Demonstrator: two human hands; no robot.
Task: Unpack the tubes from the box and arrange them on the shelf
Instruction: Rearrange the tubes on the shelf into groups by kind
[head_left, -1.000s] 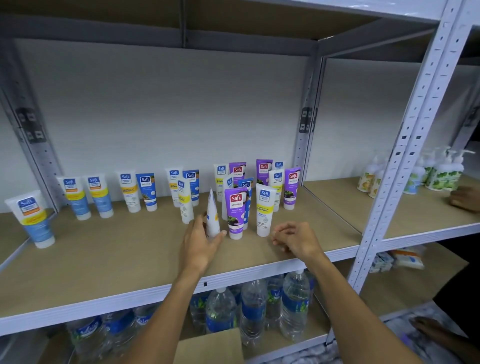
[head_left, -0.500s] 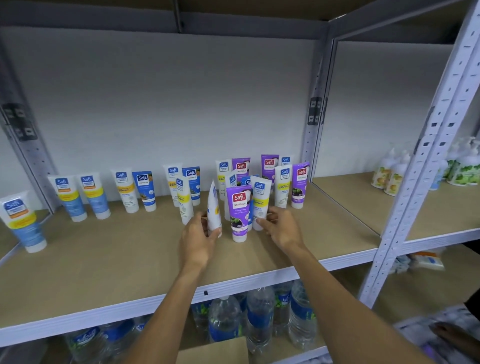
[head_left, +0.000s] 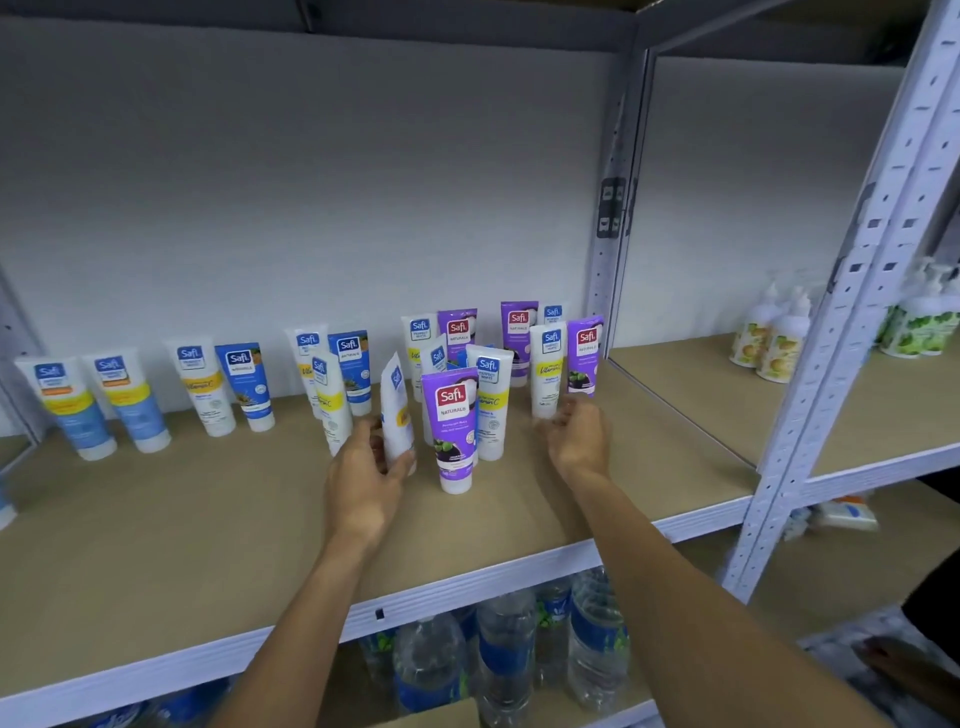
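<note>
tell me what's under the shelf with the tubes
Clear water bottles with blue labels stand on the level below the shelf, with a cardboard edge in front of them. The shelf itself hides the rest of that level.

You are in a shop or stockroom, as shown by the white slotted-steel racking (head_left: 802, 415) whose tan board shelves (head_left: 156, 545) carry rows of upright white, blue and purple branded cream tubes (head_left: 451, 415), white fruit-labelled pump bottles (head_left: 774, 343) in the next bay and clear blue-labelled plastic water bottles (head_left: 506, 644) packed below.
</note>
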